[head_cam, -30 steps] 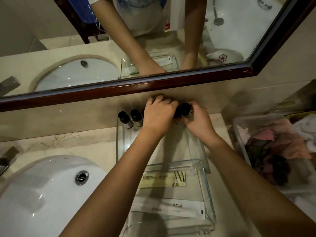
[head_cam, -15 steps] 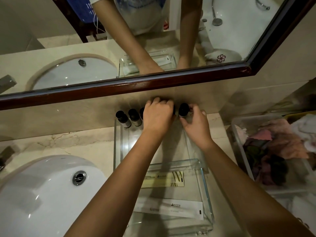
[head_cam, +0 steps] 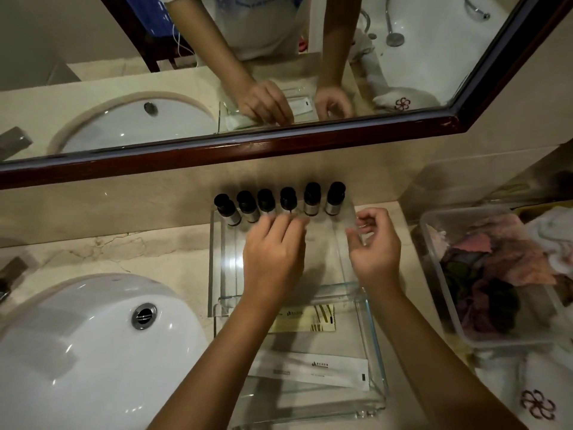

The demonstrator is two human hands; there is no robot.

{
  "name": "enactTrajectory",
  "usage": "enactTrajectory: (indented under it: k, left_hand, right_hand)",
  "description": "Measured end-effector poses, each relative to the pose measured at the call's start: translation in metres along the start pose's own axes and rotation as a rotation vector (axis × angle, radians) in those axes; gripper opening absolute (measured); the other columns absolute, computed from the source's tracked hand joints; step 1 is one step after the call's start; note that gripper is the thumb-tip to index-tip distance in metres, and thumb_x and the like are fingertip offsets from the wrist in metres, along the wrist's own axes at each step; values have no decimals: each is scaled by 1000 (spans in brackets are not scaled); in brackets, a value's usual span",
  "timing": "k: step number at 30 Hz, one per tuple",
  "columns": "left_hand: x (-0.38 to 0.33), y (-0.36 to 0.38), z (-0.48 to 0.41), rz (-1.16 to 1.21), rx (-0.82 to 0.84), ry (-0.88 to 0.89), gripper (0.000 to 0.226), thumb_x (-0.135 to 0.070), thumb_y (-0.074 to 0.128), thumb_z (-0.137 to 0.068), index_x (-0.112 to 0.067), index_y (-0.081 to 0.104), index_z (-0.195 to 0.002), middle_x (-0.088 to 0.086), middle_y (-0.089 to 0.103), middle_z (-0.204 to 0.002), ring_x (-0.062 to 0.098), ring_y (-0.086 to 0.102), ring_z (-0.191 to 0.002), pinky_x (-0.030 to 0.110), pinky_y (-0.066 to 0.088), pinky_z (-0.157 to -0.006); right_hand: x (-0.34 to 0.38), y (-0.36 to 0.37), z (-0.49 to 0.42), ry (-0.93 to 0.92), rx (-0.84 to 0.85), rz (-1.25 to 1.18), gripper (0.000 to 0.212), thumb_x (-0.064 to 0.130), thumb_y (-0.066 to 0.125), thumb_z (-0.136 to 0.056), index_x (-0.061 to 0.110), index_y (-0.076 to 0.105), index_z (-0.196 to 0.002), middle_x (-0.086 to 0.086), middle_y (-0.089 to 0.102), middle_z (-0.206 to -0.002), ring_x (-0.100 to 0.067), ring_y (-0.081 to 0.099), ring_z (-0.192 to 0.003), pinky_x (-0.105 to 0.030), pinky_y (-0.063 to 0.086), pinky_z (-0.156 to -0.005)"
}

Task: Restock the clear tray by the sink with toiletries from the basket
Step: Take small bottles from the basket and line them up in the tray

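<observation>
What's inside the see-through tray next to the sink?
Six small black-capped bottles stand in a row at the back of the clear tray. Nearer lie a yellowish packet and a white packet. The left hand and arm hide part of the middle.

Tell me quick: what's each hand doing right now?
Left hand: open, holding nothing, fingertips at the row of bottles.
Right hand: open, fingers loosely curled, holding nothing.

Six bottles (head_cam: pixel 280 201) line the clear tray's (head_cam: pixel 217 262) far edge against the wall, blocking reach there. Tray floor between left hand (head_cam: pixel 273 259) and right hand (head_cam: pixel 375 246) open. Sink (head_cam: pixel 93 352) left, basket (head_cam: pixel 496 274) right, sachets (head_cam: pixel 310 367) fill near compartment.
</observation>
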State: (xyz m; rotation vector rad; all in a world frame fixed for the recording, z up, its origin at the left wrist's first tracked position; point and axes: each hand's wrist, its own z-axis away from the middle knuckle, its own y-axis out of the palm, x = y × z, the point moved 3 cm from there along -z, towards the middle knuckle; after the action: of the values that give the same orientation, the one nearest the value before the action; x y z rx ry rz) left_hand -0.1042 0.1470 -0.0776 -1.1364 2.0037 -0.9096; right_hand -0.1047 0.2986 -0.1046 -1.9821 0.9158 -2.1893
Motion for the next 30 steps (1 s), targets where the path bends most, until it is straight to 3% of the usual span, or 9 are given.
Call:
enactTrajectory:
  k: [3,7,10,14,24,30]
  left_hand:
    - [4,5,38,74,159,-80,13,-8,63,-78,-10,69,-90,3,69,-85,22,60,-76,27,43,-61]
    - [6,15,57,192,343,-271,21,-1,74,-70,-11,70,-88,1,68,-85,21,61,-78,22,39,-62]
    - [6,19,51,315,409,-446,22,-8,62,-84,-12,66,-106,1,65,-104,20,56,-99,22,39,-74]
    - [5,27,39,371,436,-513,36,-15,54,-91,-17,54,-126,-1,57,-124,16,49,-117,27,43,-90]
    - [-4,43,17,336,602,-317,56,-16,46,-94,-14,27,-147,3,32,-152,20,31,-135,26,27,-109]
    - [-5,45,12,308,621,-273,59,-18,46,-95,-13,22,-148,2,27,-154,21,31,-134,28,30,-109]
  right_hand:
    - [23,-7,-14,-173,33,161,24,4,59,-86,9,60,-110,6,52,-99,-14,45,-101,-26,38,-86]
    - [52,4,-37,-424,171,396,31,11,60,-88,10,60,-118,-5,62,-116,-27,45,-118,-31,31,-96]
    - [58,20,-47,-461,281,584,36,19,57,-89,14,55,-125,-6,60,-124,-27,43,-121,-34,28,-99]
    - [56,33,-52,-410,350,697,41,26,55,-90,22,49,-130,-5,60,-125,-27,41,-123,-32,25,-95]
    - [58,35,-54,-409,335,678,34,26,60,-88,19,57,-122,-4,65,-118,-27,46,-118,-33,26,-93]
    - [57,33,-54,-409,322,640,31,27,62,-87,19,60,-117,-3,66,-113,-26,49,-115,-31,26,-90]
